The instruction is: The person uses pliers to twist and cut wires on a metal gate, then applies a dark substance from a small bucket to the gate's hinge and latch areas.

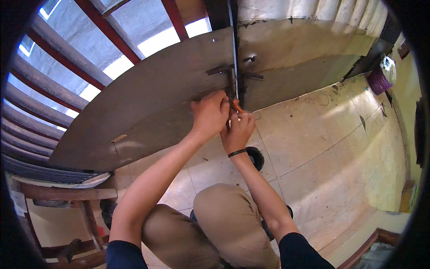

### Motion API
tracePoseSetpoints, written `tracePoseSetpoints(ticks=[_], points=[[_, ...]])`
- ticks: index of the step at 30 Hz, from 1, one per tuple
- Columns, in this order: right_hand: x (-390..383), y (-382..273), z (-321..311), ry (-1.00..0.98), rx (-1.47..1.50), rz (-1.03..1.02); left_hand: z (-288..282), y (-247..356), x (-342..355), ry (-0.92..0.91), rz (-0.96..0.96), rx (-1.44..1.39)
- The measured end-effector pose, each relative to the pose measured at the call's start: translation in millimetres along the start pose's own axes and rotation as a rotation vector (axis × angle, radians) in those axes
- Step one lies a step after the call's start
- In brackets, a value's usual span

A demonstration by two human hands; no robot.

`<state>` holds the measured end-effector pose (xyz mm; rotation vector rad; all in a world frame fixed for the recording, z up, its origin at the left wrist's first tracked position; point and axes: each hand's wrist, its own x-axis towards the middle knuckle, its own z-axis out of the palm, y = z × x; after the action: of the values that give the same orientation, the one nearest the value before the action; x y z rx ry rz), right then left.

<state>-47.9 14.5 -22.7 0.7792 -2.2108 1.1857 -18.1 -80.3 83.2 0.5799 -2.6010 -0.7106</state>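
Two large grey-brown sheet panels (152, 89) stand upright before me, with a narrow vertical gap and a metal edge (234, 54) between them. My right hand (239, 131), a dark band on its wrist, is closed by the foot of this gap. From its fingers sticks up a short orange piece (237, 106), whose kind I cannot make out. Close beside it, my left hand (211, 111) is curled against the left panel's edge, its fingertips on something dark and mostly hidden. Above both hands, a dark latch bar (218, 70) crosses near the gap.
A black round container (255, 158) sits on the tiled floor (309, 134) behind my right wrist. My bent knees (224, 210) are below. Red-brown slats (107, 33) rise at upper left, a wooden chair (67, 193) stands lower left, and a purple basket (379, 82) is far right.
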Motion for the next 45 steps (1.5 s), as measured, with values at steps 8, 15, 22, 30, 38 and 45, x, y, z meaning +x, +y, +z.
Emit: tracePoseSetpoints(ticks=[8, 15, 22, 30, 38, 45], points=[[-8, -15, 20, -0.099, -0.010, 0.133, 4, -3, -2, 0.036, 0.039, 0.056], [-14, -20, 38, 0.058, 0.209, 0.120, -1, 2, -4, 0.019, 0.024, 0.047], [-15, -17, 34, -0.001, 0.195, 0.248, -1, -3, -2, 0.016, 0.027, -0.011], [-7, -24, 17, 0.010, 0.117, 0.276, 1, -2, -2, 0.018, 0.038, -0.053], [5, -37, 15, -0.189, 0.126, 0.318, 6, -10, 0, 0.036, 0.069, -0.069], [20, -34, 15, -0.259, 0.096, 0.277, 7, -8, 6, 0.027, 0.044, -0.092]])
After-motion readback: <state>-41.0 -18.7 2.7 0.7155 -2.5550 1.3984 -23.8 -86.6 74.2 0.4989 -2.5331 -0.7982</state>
